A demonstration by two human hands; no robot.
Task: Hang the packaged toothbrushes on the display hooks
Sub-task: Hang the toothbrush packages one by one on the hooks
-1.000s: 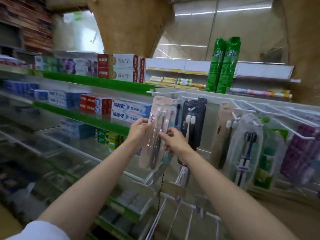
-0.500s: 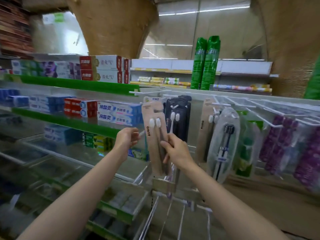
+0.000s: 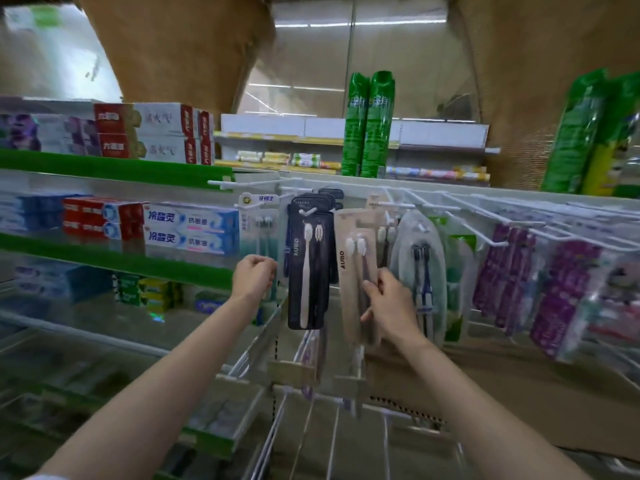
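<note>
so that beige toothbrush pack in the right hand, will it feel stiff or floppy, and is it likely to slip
Probably fairly stiff: the beige pack stays flat and straight though the right hand pinches only its lower edge. Likely light, since the fingertips alone hold it. The clear plastic front looks glossy, so it may slip a little. Hung on a hook, it would probably swing.

Green-edged shop shelves, brown woven pillars, ceiling strip lights

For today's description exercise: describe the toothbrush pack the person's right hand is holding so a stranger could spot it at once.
Find the two tall green cans on the back shelf. Below them, on the white hook rail, the right hand grips a beige AUBO pack, unlike the dark navy AUBO pack to its left.
</note>
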